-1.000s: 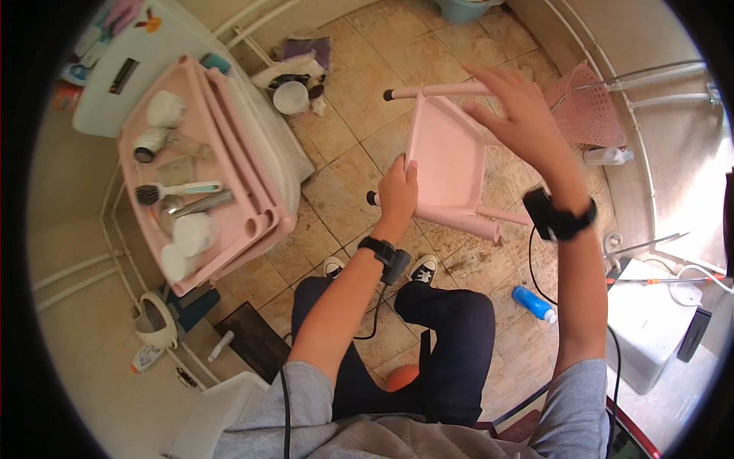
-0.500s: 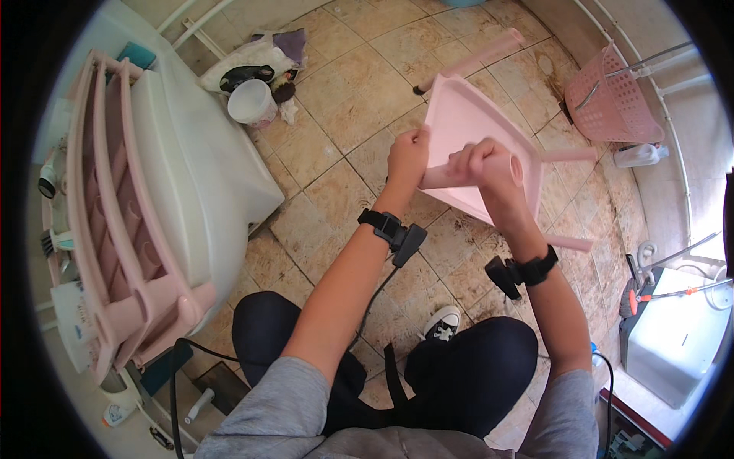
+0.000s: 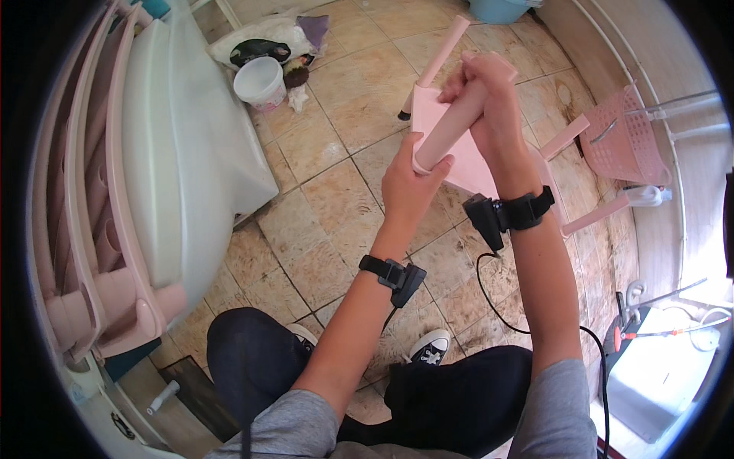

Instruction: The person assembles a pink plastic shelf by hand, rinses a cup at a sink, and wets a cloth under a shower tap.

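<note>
A pale pink plastic shelf panel (image 3: 468, 167) with raised edges is tilted in front of me. Pink tube legs (image 3: 445, 50) stick out from its other corners; the far-left one has a dark foot. At the near-left corner is another pink tube (image 3: 453, 128), slanting up toward the far right. My right hand (image 3: 493, 96) is wrapped round that tube's upper part. Closed about the tube's lower end and the panel corner is my left hand (image 3: 413, 180), thumb on the near side. The joint between tube and corner is partly hidden by the left fingers.
A white bathtub (image 3: 191, 153) lies on the left, beside stacked pink shelf parts (image 3: 115, 183). Beyond it stand a clear tub (image 3: 260, 83) and a white bag (image 3: 267, 34). At right are a pink basket (image 3: 627, 141), a white bottle (image 3: 648, 195) and a white box (image 3: 650, 375).
The held tube has swung from pointing right to pointing far right, with my right hand moving away from me. My left hand has shifted round the corner. The panel has turned and the view has moved.
</note>
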{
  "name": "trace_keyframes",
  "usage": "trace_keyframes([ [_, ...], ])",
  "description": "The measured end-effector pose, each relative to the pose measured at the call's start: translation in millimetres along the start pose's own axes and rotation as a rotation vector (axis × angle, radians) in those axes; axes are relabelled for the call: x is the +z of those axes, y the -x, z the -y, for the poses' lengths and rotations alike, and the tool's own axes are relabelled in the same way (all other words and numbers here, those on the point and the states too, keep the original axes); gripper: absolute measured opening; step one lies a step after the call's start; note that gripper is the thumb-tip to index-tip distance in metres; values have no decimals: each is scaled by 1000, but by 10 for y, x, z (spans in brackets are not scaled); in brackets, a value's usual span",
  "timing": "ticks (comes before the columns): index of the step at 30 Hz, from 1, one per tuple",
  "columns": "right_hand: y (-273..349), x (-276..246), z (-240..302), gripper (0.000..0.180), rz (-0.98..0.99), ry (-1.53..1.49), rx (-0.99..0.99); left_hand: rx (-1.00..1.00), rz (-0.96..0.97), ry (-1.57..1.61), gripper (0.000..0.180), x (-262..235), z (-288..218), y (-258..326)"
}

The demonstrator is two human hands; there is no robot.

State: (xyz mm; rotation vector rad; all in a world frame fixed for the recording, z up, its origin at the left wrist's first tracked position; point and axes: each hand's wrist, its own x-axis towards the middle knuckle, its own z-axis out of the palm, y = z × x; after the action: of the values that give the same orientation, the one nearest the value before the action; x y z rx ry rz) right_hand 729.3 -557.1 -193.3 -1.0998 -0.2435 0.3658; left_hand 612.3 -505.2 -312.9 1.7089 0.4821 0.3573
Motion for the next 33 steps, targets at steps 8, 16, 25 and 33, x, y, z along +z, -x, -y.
trace_keyframes([
  [8, 58, -227, -428, 28, -50, 8, 268, -82, -110, 163, 36, 292, 235, 243],
  [16, -67, -184, -409, 32, -50, 91, 288, -59, -190, 202, 34, 346, 217, 264],
  [25, 102, -133, -410, 34, 14, 207, 257, -18, -184, 46, 36, 318, 252, 365],
  [33, 75, -159, -402, 34, -102, 159, 293, 84, -265, -47, 38, 316, 313, 393],
])
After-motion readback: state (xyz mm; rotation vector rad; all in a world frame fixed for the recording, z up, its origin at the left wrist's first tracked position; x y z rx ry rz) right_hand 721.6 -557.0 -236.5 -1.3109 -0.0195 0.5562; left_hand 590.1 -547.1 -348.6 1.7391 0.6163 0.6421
